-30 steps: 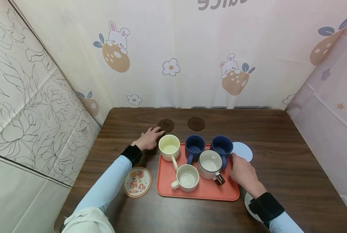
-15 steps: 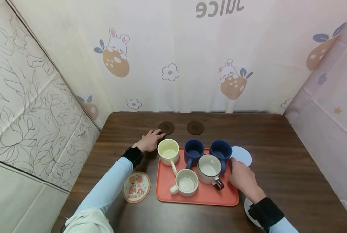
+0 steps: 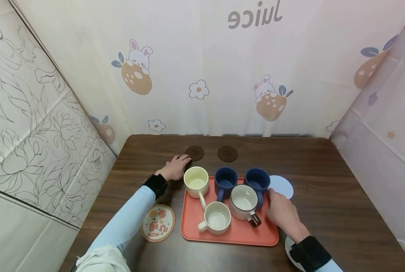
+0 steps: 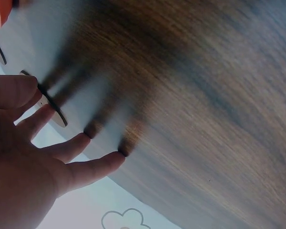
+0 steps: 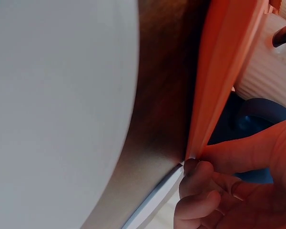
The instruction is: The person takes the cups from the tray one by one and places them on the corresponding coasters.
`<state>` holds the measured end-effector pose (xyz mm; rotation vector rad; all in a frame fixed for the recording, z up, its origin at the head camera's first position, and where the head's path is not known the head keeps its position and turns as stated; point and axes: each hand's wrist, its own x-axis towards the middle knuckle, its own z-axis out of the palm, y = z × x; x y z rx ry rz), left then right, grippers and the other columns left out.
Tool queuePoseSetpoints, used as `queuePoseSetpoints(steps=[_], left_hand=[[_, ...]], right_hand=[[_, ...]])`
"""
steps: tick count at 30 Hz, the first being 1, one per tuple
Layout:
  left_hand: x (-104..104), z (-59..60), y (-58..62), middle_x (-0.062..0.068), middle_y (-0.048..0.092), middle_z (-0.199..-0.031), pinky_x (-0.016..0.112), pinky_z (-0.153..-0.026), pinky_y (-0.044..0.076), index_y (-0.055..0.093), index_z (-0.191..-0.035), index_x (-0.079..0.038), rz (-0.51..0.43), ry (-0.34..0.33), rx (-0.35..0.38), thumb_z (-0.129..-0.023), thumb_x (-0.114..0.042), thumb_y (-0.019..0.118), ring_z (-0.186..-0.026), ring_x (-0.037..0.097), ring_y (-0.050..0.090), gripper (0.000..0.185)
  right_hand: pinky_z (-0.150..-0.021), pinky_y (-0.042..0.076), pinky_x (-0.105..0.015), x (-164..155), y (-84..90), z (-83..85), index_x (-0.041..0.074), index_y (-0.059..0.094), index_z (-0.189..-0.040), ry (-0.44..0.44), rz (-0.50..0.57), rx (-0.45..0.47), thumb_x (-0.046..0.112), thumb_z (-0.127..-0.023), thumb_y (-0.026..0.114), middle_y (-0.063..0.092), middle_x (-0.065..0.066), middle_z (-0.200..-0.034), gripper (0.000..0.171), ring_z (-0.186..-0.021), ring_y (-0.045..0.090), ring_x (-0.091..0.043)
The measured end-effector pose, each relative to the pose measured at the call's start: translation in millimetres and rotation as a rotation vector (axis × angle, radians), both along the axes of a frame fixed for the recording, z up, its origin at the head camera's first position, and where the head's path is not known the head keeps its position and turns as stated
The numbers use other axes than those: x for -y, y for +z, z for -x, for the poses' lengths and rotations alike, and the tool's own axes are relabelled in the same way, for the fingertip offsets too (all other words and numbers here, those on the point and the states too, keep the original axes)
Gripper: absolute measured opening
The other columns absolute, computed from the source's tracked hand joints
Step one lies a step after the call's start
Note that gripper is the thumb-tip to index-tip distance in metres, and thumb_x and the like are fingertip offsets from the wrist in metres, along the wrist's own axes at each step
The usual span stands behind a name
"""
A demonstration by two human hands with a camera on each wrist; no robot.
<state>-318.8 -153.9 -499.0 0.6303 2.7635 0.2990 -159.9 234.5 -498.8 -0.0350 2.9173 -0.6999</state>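
Head view showed the left hand (image 3: 174, 168) flat, fingers spread, fingertips on the dark coaster (image 3: 194, 152) at the far left. The right hand (image 3: 281, 211) pinched the white coaster (image 3: 282, 186) beside the orange tray (image 3: 229, 236); lifting its edge cleanly off the tray rim would likely serve best.

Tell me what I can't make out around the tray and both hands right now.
- Right hand, head view: its fingertips lie behind the blue mug, so its hold is unclear.
- White coaster: partly hidden by that hand.
- Plate, head view: cut off by the wristband and frame edge.
- Tray, right wrist view: only a blurred rim shows.
- Left hand, left wrist view: table blurred; contact with the dark coaster is uncertain.
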Motion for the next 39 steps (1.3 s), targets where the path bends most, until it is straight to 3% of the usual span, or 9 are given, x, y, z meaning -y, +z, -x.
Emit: queuePoseSetpoints(steps=[10,28,39], left_hand=[[0.1,3.5,0.0,0.015,0.029,-0.168,0.078,-0.101,0.037,0.045,-0.16,-0.015,0.013,-0.02,0.004,-0.109,-0.009,0.047,-0.147,0.05,0.032,0.051],[-3.5,7.3,0.5,0.015,0.03,-0.167,0.08,-0.102,0.034,0.046,-0.16,-0.018,-0.01,-0.031,0.012,-0.109,-0.008,0.046,-0.146,0.052,0.03,0.052],[-5.9,5.4,-0.2,0.017,0.03,-0.167,0.08,-0.104,0.031,0.046,-0.16,-0.018,-0.019,-0.041,0.041,-0.111,-0.02,0.05,-0.147,0.051,0.029,0.05]], right_hand=[[-0.059,0.051,-0.037,0.5,-0.1,0.5,-0.008,0.059,-0.117,-0.011,-0.014,0.007,-0.003,-0.084,0.076,0.061,-0.013,-0.087,0.038,-0.07,0.058,-0.025],[-0.058,0.048,-0.037,-0.2,1.0,1.2,-0.009,0.059,-0.118,-0.012,-0.01,0.006,-0.006,-0.083,0.072,0.059,-0.012,-0.085,0.038,-0.069,0.056,-0.025],[-0.059,0.049,-0.037,0.0,-0.3,-0.5,-0.009,0.059,-0.119,-0.021,0.001,0.023,-0.005,-0.084,0.072,0.06,-0.012,-0.085,0.037,-0.069,0.057,-0.024]])
